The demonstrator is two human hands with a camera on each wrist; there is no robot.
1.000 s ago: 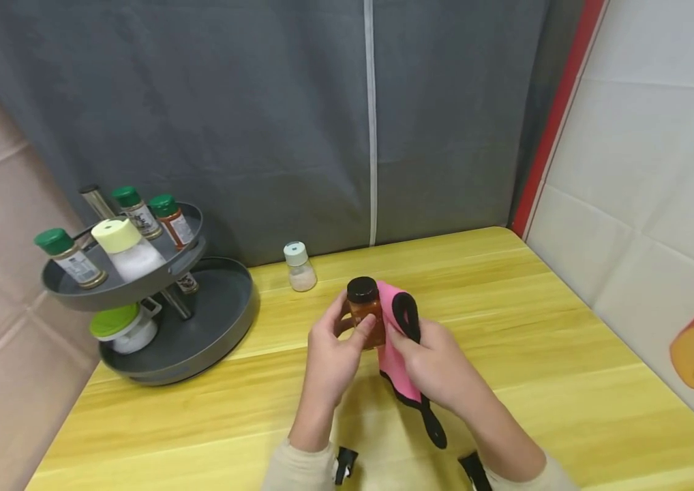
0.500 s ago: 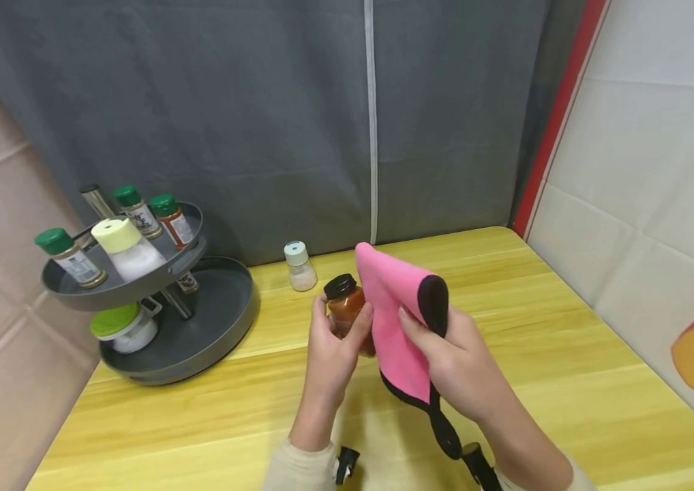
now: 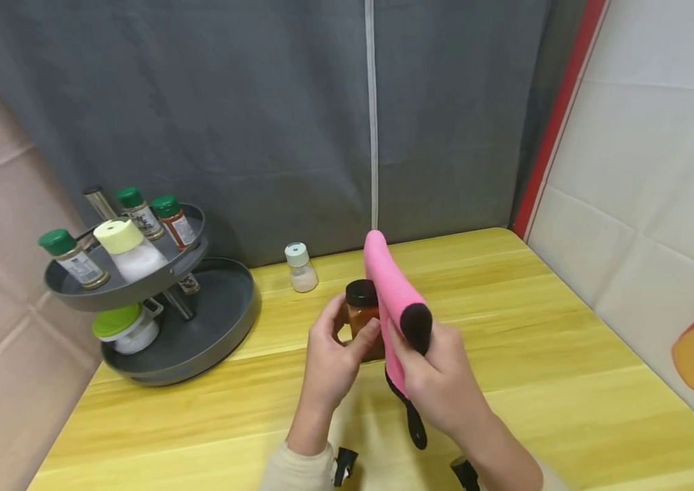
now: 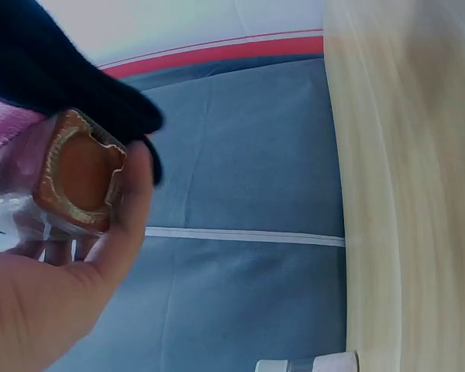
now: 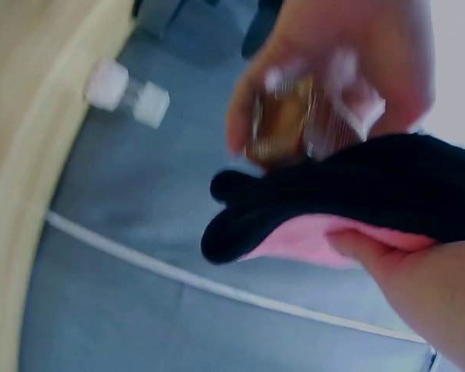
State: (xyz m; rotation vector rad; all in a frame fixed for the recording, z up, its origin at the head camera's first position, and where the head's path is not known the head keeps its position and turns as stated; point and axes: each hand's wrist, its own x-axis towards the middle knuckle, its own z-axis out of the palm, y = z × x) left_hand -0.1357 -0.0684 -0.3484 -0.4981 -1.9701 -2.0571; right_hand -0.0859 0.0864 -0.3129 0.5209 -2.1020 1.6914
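Note:
My left hand (image 3: 330, 361) grips a small clear jar (image 3: 362, 318) of reddish-brown spice with a black lid, fingers behind it and thumb across its front. The left wrist view looks onto the jar's squarish base (image 4: 85, 174). In my right hand (image 3: 442, 385) is a folded pink cloth (image 3: 391, 279) with black edging and a black loop, pinched with the thumb on its near face. The cloth lies along the jar's right side and covers part of it. Blur softens the jar in the right wrist view, where the cloth's black edge (image 5: 356, 186) passes beside it.
A two-tier dark grey turntable rack (image 3: 230, 341) stands at the left, bearing several spice bottles and a green-lidded pot (image 3: 132, 331). A pale-capped shaker (image 3: 303, 269) stands near the back edge of the wooden table (image 3: 555, 382). Behind hangs a grey curtain (image 3: 261, 123).
The cloth rose and spread out half a second ago, and now stands narrower against the jar. The jar tipped left, then came back upright. Both hands keep their hold.

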